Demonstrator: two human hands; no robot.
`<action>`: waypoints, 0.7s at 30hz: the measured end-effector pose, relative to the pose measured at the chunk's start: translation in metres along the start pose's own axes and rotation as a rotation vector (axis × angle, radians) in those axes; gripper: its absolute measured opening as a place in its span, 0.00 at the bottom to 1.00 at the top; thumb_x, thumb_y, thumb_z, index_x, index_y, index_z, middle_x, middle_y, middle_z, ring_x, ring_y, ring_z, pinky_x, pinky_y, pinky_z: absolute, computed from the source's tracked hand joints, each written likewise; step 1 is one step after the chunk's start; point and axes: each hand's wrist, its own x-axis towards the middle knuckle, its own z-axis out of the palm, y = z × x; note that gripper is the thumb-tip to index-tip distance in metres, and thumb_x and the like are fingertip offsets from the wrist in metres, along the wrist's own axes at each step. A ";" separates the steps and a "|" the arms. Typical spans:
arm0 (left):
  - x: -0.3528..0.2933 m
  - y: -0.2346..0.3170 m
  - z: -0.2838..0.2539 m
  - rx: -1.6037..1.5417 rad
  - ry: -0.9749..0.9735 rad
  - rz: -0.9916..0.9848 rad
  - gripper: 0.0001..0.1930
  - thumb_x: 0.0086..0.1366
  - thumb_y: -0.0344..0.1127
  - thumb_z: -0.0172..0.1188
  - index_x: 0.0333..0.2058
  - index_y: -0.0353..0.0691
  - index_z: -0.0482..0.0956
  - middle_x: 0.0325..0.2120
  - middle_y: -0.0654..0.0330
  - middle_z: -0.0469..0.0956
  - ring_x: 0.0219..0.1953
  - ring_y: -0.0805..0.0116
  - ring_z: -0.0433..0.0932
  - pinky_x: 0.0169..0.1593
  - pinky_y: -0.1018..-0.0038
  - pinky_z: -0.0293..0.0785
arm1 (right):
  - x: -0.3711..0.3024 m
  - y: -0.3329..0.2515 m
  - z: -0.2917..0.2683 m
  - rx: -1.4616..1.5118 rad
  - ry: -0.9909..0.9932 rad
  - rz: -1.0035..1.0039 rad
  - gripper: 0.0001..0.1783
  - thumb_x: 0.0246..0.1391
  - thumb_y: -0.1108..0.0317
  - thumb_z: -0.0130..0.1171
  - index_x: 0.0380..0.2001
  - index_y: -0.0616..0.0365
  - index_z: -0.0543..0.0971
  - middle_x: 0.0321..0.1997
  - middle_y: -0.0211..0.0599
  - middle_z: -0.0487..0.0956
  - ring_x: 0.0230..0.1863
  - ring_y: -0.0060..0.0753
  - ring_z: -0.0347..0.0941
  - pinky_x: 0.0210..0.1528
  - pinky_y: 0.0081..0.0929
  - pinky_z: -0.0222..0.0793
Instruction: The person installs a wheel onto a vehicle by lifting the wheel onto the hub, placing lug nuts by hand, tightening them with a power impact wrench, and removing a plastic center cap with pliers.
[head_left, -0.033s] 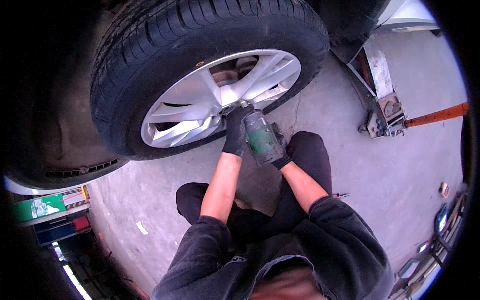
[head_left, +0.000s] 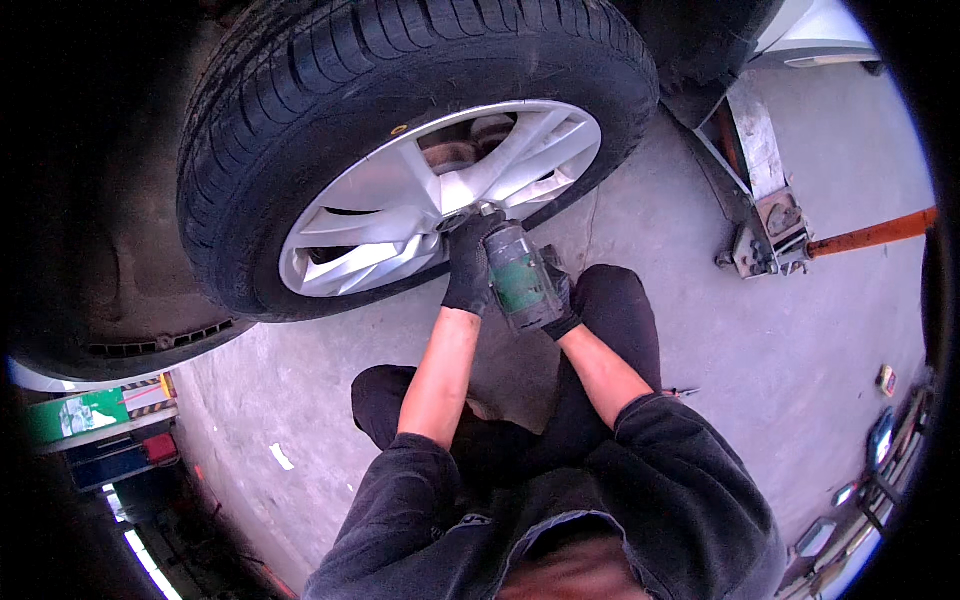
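Observation:
A green and dark-grey impact wrench (head_left: 517, 278) points at the hub of a car wheel, its front end at the silver alloy rim (head_left: 425, 175). My right hand (head_left: 560, 290), in a dark glove, is closed round the wrench's grip on the right side; the body of the tool hides most of its fingers. Against the tool's left side and front lies my left hand (head_left: 467, 265), also gloved and closed on it near the hub. The black tyre (head_left: 400, 75) surrounds the rim, with a small yellow ring mark on its sidewall.
To the right stands a floor jack (head_left: 775, 225) with an orange handle (head_left: 870, 233), reaching under the car. A small tool (head_left: 682, 392) lies on the concrete by my right knee. A green-topped case or panel (head_left: 80, 413) is at far left, and several items line the right edge.

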 end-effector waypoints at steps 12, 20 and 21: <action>0.003 -0.023 -0.014 -0.117 -0.059 -0.007 0.09 0.62 0.40 0.56 0.32 0.40 0.76 0.27 0.60 0.78 0.27 0.68 0.77 0.32 0.71 0.75 | -0.023 -0.030 -0.067 -0.312 0.284 -0.126 0.22 0.62 0.59 0.39 0.55 0.58 0.67 0.51 0.40 0.73 0.50 0.37 0.70 0.56 0.36 0.64; -0.041 -0.047 -0.025 -0.388 -0.042 -0.222 0.11 0.62 0.41 0.55 0.34 0.39 0.75 0.29 0.57 0.79 0.29 0.65 0.78 0.35 0.70 0.76 | -0.065 -0.030 -0.077 -1.607 0.411 -0.165 0.23 0.55 0.63 0.50 0.55 0.58 0.68 0.50 0.45 0.74 0.49 0.38 0.71 0.54 0.32 0.64; -0.033 -0.048 -0.027 -0.331 -0.003 -0.175 0.11 0.62 0.41 0.55 0.34 0.39 0.75 0.29 0.57 0.78 0.29 0.66 0.78 0.35 0.71 0.76 | -0.057 -0.025 -0.067 -1.353 0.354 -0.225 0.25 0.54 0.63 0.51 0.55 0.58 0.68 0.50 0.47 0.73 0.49 0.40 0.71 0.54 0.33 0.64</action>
